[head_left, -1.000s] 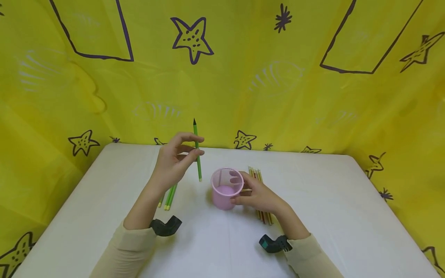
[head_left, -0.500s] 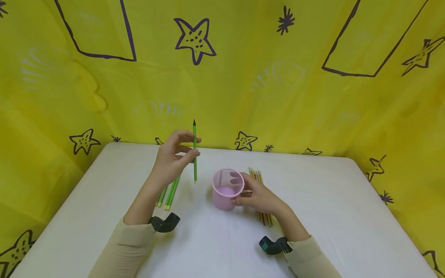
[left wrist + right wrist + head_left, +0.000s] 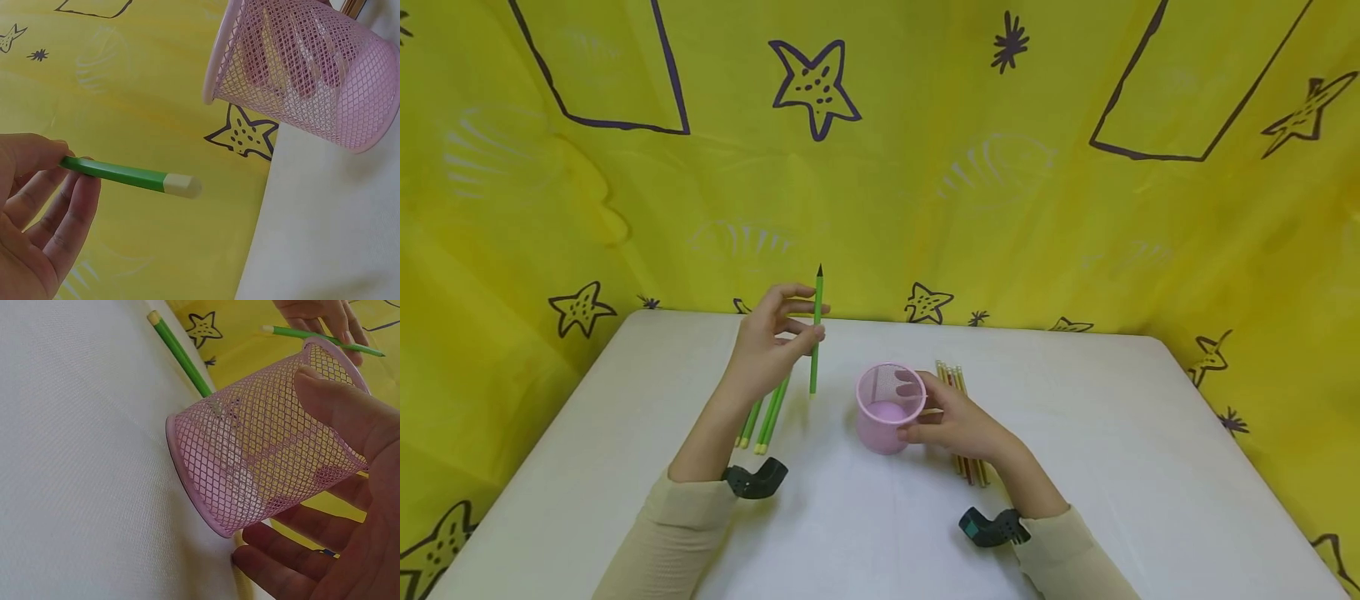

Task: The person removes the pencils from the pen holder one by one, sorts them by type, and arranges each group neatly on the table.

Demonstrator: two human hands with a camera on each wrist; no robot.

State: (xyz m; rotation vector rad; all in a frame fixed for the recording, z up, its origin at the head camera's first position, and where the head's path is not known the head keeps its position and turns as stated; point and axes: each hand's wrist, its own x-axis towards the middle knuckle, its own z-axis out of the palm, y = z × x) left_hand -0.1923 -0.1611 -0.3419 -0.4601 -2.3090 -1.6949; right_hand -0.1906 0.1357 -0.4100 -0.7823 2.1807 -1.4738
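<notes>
My left hand (image 3: 767, 342) pinches a green pencil (image 3: 816, 333) between thumb and fingers, its dark point up and its pale end down, above the table to the left of the cup. In the left wrist view that pale-ended pencil (image 3: 125, 175) sticks out from the fingertips. A pink mesh pencil cup (image 3: 880, 432) stands upright on the table with nothing seen inside. My right hand (image 3: 958, 421) holds the cup from its right side; in the right wrist view the thumb (image 3: 337, 403) lies on the mesh and the fingers go round the far side.
Several green pencils (image 3: 771, 421) lie on the white table (image 3: 865, 533) below the left hand. Several yellow and red pencils (image 3: 973, 471) lie partly hidden behind the right hand. A yellow curtain (image 3: 880, 200) with drawn stars hangs behind the table.
The left hand has drawn slightly left, away from the cup, and the green pencil in it has tipped from leaning one way to the other. The right hand and cup stay put.
</notes>
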